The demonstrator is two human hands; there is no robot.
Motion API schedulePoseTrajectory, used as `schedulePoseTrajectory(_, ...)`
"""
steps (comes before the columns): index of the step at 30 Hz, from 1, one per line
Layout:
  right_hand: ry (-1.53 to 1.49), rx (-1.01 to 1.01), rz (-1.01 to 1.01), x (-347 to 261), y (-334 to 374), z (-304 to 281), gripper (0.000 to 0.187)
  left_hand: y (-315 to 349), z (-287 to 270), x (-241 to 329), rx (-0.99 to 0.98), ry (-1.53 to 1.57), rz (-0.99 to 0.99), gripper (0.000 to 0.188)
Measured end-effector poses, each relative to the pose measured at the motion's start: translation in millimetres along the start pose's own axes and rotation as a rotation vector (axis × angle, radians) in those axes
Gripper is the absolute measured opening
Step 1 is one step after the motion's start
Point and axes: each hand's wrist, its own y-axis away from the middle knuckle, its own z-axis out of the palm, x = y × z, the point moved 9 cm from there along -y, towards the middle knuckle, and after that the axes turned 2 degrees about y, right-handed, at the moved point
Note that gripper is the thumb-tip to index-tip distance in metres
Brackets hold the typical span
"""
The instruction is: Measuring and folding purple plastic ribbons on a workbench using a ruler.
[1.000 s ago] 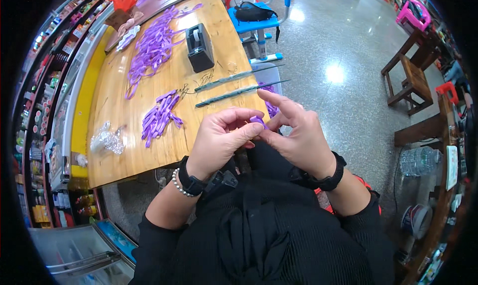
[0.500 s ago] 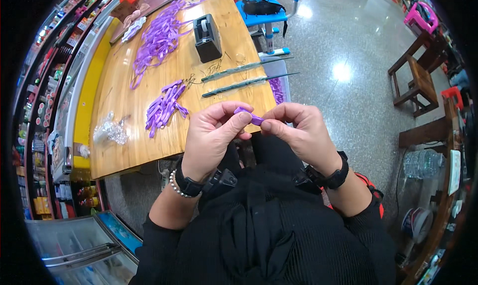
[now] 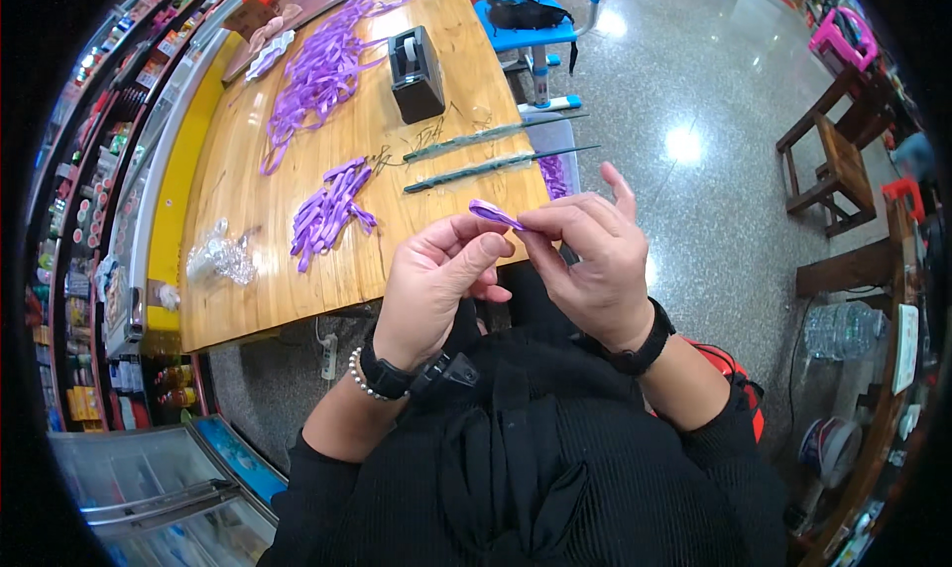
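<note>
Just past the table's near edge, my right hand (image 3: 592,255) pinches a small folded loop of purple ribbon (image 3: 492,213) between thumb and fingers, with the little finger raised. The loop sticks out to the left, its rounded end pointing away from the pinch. My left hand (image 3: 433,287) is right beside it, fingers loosely curled and apart, holding nothing that I can see. Beyond my left hand lies a pile of short purple ribbon loops (image 3: 332,210) on the wooden table (image 3: 297,304). A larger heap of long purple ribbon (image 3: 322,61) spreads farther back.
A black tape dispenser (image 3: 415,76) stands on the table, with two dark green wrapped rods (image 3: 501,170) nearer me. Crumpled clear plastic (image 3: 220,255) lies at left. A tub with purple pieces (image 3: 557,170) is beyond the right edge; a wooden chair (image 3: 843,161) stands far right.
The purple piece, earlier held by both hands, is now a visible loop in my right hand alone. My left fingers have loosened from it, and my right hand has turned, its little finger lifting.
</note>
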Motion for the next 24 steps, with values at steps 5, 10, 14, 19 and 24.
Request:
schedulePoseTrajectory(5, 0.126, 0.081, -0.161, -15.2, -1.3, 1.3, 0.024, -1.8, -3.3, -2.1, 0.081, 0.102, 0.025, 0.024)
schedulePoseTrajectory(10, 0.16, 0.084, -0.226, -20.5, 5.1, 6.6, 0.034, -1.7, -8.6, -1.3, 0.099, 0.156, 0.028, 0.015)
schedulePoseTrajectory(14, 0.026, -0.011, -0.167, -21.0, 7.5, 11.1, 0.04, -2.4, -16.9, 2.5, 0.095, 0.156, 0.012, 0.015)
schedulePoseTrajectory(19, -0.49, -0.22, 0.249, 20.0, 20.0, 22.6, 0.031, -3.4, -21.7, 7.1, 0.089, 0.108, 0.021, 0.016)
schedulePoseTrajectory(24, -0.698, -0.284, 0.552, 35.8, 25.4, 44.4, 0.024, -4.8, -23.9, 3.9, 0.1, 0.079, 0.021, 0.014)
